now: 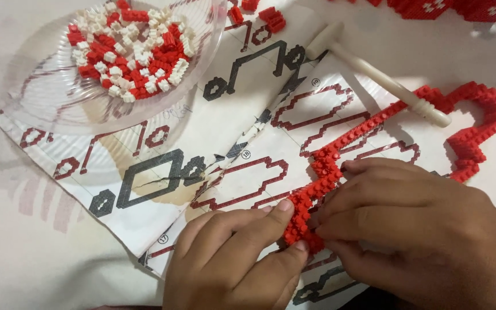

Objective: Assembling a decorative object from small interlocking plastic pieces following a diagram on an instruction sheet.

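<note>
A long, thin outline built of tiny red bricks point(374, 123) lies on a printed instruction sheet point(213, 120), curving from the lower middle up to the right. My left hand point(233, 261) pinches its lower end between thumb and forefinger. My right hand point(414, 224) presses on the same end from the right, fingers laid flat over the bricks. Both hands meet at that end of the red piece.
A clear plastic plate point(53, 97) of several loose red and white bricks sits at the upper left. A small white plastic hammer point(374, 72) lies across the sheet. More red brick assemblies point(443, 7) line the top edge. Two loose red bricks point(274, 19) lie near the plate.
</note>
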